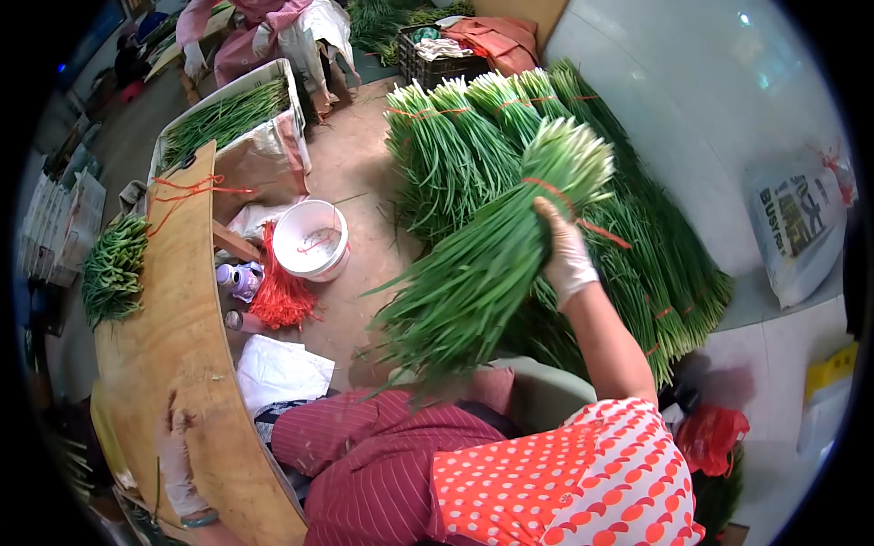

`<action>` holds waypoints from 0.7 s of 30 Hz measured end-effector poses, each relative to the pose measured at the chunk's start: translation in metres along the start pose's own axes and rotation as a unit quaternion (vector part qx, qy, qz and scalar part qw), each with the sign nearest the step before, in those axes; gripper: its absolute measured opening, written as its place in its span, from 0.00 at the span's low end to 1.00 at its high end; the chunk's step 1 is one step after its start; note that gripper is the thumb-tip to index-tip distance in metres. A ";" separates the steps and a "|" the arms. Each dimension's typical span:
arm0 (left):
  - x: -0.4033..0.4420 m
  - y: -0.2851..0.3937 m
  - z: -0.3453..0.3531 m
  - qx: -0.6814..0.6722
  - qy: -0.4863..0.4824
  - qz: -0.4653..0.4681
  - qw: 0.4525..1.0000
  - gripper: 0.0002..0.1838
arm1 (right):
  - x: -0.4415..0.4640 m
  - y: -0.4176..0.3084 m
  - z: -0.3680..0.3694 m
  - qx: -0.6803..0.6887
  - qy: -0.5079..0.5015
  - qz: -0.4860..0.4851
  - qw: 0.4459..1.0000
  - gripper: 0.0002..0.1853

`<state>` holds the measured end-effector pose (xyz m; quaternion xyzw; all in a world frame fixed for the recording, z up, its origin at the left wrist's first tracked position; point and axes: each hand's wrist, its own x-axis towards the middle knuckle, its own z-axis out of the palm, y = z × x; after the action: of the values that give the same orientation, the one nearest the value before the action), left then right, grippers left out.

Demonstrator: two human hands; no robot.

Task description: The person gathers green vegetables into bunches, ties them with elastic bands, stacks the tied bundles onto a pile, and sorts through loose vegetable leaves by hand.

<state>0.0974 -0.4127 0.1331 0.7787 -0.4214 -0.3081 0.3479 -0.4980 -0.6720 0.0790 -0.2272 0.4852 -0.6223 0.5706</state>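
My right hand (564,250), in a thin whitish glove, grips a large bundle of garlic chives (473,273) near its pale cut ends. A red tie (551,191) circles the bundle, with one end trailing loose. The leaves hang down to the left, above my lap. At the lower left, my left hand (177,450) rests on the wooden board (182,318). Its glove has brown-stained fingertips, and the fingers lie stretched out with nothing in them. More tied chive bundles (446,155) are stacked on the floor behind the held one.
A white bucket (314,241) stands beside red ties (280,291) and a purple bottle (241,280). Loose chives (114,268) lie at the board's left edge. Behind are a lined bin of greens (228,118), a black crate (437,64) and another person (250,41). A white bag (797,237) leans right.
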 end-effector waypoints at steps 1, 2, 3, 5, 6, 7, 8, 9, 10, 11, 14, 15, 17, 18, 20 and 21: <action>-0.002 -0.003 -0.010 -0.009 0.038 -0.010 0.999 0.23 | -0.005 -0.026 0.005 -0.054 0.011 -0.059 0.997 0.27; -0.005 -0.001 -0.020 -0.009 0.041 -0.011 0.999 0.23 | -0.012 -0.054 0.014 -0.108 0.021 -0.116 0.987 0.28; -0.010 0.003 -0.031 -0.009 0.059 -0.018 0.998 0.23 | -0.008 -0.079 0.017 -0.146 0.013 -0.184 0.972 0.28; -0.021 0.000 -0.053 -0.010 0.082 -0.026 0.996 0.23 | 0.002 -0.127 0.029 -0.206 0.001 -0.332 0.920 0.27; -0.025 -0.006 -0.064 -0.001 0.097 -0.030 0.995 0.23 | 0.005 -0.153 0.039 -0.275 -0.004 -0.350 0.895 0.26; -0.028 -0.010 -0.072 0.007 0.110 -0.034 0.993 0.24 | 0.024 -0.179 0.042 -0.354 -0.007 -0.391 0.850 0.26; -0.031 -0.010 -0.077 0.005 0.114 -0.035 0.993 0.24 | 0.052 -0.199 0.044 -0.372 -0.031 -0.448 0.812 0.27; -0.035 -0.011 -0.081 0.014 0.114 -0.043 0.992 0.24 | 0.059 -0.218 0.064 -0.452 0.046 -0.473 0.755 0.28; -0.038 -0.014 -0.084 0.023 0.114 -0.052 0.992 0.25 | 0.084 -0.235 0.076 -0.529 0.111 -0.410 0.734 0.43; -0.041 -0.024 -0.088 0.023 0.119 -0.055 0.991 0.25 | 0.109 -0.253 0.088 -0.606 0.164 -0.338 0.701 0.60; -0.053 -0.047 -0.086 0.013 0.142 -0.064 0.988 0.25 | 0.190 -0.235 0.100 -0.631 0.331 -0.321 0.624 0.51; -0.064 -0.041 -0.074 0.017 0.155 -0.091 0.984 0.25 | 0.194 -0.215 0.111 -0.657 0.258 -0.304 0.640 0.45; -0.085 -0.042 -0.048 -0.031 0.193 -0.112 0.974 0.25 | 0.223 -0.141 0.122 -0.716 0.120 -0.363 0.584 0.30; -0.097 -0.045 -0.038 -0.025 0.201 -0.125 0.971 0.24 | 0.227 -0.091 0.129 -0.742 -0.006 -0.357 0.568 0.23; -0.117 -0.053 -0.030 -0.018 0.231 -0.156 0.960 0.23 | 0.197 0.010 0.160 -0.716 -0.189 -0.378 0.555 0.13; -0.125 -0.055 -0.029 -0.028 0.219 -0.160 0.962 0.22 | 0.194 0.061 0.165 -0.622 -0.316 -0.385 0.604 0.14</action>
<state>0.0874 -0.2734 0.1285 0.8743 -0.1963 -0.1934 0.3995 -0.3777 -0.9015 0.0443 -0.8757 0.4121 -0.2225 0.1173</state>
